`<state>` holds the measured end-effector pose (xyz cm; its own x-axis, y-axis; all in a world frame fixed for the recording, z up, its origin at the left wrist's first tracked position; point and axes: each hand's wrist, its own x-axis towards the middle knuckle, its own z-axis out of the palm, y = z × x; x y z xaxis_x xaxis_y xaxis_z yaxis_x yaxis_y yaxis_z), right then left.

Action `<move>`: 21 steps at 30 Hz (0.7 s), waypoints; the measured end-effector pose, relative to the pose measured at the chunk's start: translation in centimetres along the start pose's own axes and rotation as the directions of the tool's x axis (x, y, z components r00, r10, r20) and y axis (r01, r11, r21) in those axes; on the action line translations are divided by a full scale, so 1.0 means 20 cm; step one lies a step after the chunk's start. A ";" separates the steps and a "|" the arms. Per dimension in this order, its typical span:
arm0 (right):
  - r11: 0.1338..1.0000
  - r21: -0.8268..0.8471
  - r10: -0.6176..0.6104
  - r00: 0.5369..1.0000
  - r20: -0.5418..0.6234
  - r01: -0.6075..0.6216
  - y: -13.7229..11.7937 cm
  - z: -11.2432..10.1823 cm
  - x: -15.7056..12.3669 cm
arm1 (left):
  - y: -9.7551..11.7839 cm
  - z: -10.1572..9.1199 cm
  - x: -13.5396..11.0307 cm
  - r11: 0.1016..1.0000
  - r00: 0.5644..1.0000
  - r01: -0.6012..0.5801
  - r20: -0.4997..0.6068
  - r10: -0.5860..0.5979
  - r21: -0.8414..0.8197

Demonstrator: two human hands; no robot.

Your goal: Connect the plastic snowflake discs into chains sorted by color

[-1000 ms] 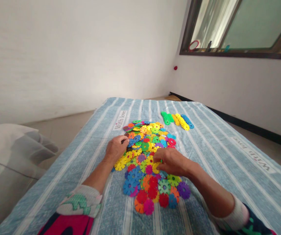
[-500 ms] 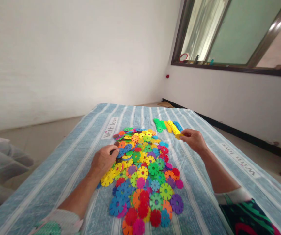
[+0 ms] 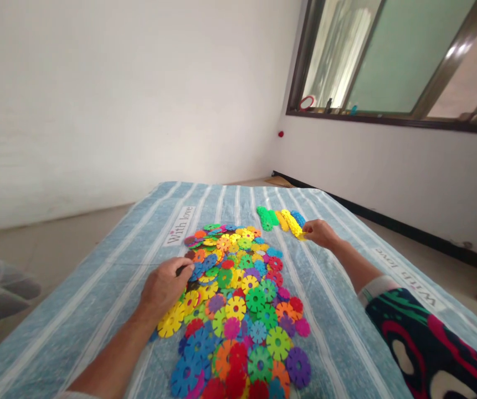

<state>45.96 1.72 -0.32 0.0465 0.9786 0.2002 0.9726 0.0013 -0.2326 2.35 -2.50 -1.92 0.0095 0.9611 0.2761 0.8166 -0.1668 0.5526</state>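
Observation:
A large heap of notched, flower-shaped plastic discs [image 3: 238,305] in many colours covers the middle of the cloth. At its left edge rests my left hand [image 3: 163,288], fingers curled together; a dark spot shows between thumb and forefinger, too unclear to name. My right hand [image 3: 323,233] pinches a yellow disc [image 3: 302,236] at the near end of a row of overlapping yellow discs [image 3: 290,223]. Beside that row lie an orange row [image 3: 281,220], a blue row [image 3: 298,218] and green rows [image 3: 266,218] of the same discs.
A blue-and-white striped cloth [image 3: 130,266] with printed lettering covers the table. White walls [image 3: 138,100] stand behind it, and a dark-framed window [image 3: 404,61] is at upper right. Sheer white material [image 3: 1,288] shows at far left.
The right hand has brought the yellow disc against the near end of the yellow row. My left hand stays at the heap's left edge. The whole view has shifted slightly.

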 end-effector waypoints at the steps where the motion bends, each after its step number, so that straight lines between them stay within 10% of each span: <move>1: 1.000 -0.011 0.002 1.000 0.008 -0.002 0.00 0.00 0.02 | 0.00 0.00 0.00 1.000 1.000 -0.004 -0.005 0.004 -0.002; 21: 0.991 0.011 0.136 0.991 0.013 -0.136 -0.01 0.07 -0.05 | 0.01 0.00 0.00 1.000 1.000 0.004 -0.007 -0.004 -0.030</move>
<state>45.37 1.05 -1.84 0.1749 0.9724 0.1542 0.9547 -0.1292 -0.2681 2.49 -2.51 -1.74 0.0025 0.9602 0.2793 0.7991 -0.1698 0.5767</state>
